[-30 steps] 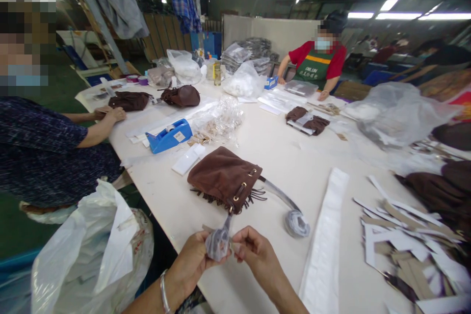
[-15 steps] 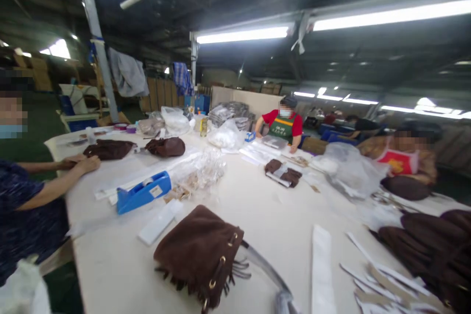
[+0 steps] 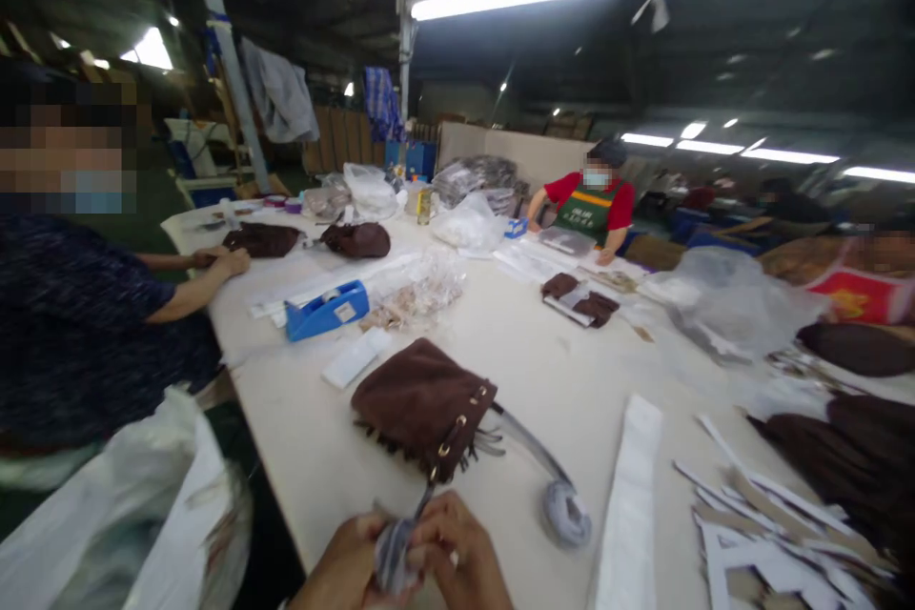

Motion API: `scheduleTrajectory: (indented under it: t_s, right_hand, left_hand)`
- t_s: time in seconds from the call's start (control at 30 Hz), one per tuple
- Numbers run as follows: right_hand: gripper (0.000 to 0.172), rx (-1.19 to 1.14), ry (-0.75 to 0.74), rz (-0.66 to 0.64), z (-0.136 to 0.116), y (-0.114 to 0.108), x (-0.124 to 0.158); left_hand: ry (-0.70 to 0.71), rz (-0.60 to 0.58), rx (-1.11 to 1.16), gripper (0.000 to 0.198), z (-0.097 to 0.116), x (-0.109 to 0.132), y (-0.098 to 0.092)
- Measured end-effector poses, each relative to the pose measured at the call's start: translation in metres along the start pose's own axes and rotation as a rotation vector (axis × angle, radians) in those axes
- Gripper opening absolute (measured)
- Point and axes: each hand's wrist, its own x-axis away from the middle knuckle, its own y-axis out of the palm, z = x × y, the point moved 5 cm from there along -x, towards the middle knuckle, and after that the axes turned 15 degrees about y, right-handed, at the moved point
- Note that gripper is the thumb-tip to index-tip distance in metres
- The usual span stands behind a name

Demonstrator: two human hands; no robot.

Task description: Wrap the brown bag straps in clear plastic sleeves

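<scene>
A dark brown fringed handbag (image 3: 421, 400) with gold rings lies on the white table in front of me. From its near end a strap runs down to a bundle wrapped in greyish film (image 3: 395, 555), apparently the rolled-up strap end. My left hand (image 3: 343, 560) grips this bundle from the left. On its other side my right hand (image 3: 457, 543) pinches it, fingers bent against the film. A second film-wrapped strap runs from the bag's right side and ends in a coiled roll (image 3: 566, 513), which no hand touches.
A blue tape dispenser (image 3: 325, 310) and a white card (image 3: 355, 357) lie beyond the bag. To the right are a long white strip (image 3: 629, 496), paper scraps (image 3: 779, 534) and brown bags (image 3: 843, 457). A white sack (image 3: 143, 515) stands lower left. Co-workers sit around the table.
Both my hands have come into view at the bottom, holding the wrapped strap bundle. The view has shifted, so the table appears higher and further right, and more of the left co-worker and sack shows.
</scene>
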Motion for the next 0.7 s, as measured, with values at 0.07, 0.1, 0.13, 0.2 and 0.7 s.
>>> scheduleTrajectory:
  t_s: [0.07, 0.1, 0.13, 0.2, 0.7]
  right_hand:
    - [0.009, -0.067, 0.036, 0.011, 0.001, 0.008, 0.011]
    - [0.009, -0.089, 0.055, 0.003, 0.000, 0.009, 0.013]
    - [0.009, -0.097, 0.074, -0.017, -0.002, 0.009, 0.013]
    - [0.009, -0.058, 0.101, -0.071, -0.010, 0.007, 0.012]
    - [0.013, 0.356, 0.163, -0.086, -0.031, -0.004, 0.012]
  left_hand:
    - [0.059, -0.029, -0.015, 0.025, -0.001, 0.008, 0.000]
    - [0.055, -0.027, -0.024, 0.024, 0.000, 0.011, 0.000]
    - [0.042, -0.016, -0.028, 0.024, 0.000, 0.012, -0.001]
    - [0.008, -0.002, -0.036, 0.024, 0.001, 0.012, -0.003]
    - [0.016, -0.022, -0.045, 0.041, 0.001, 0.006, -0.004]
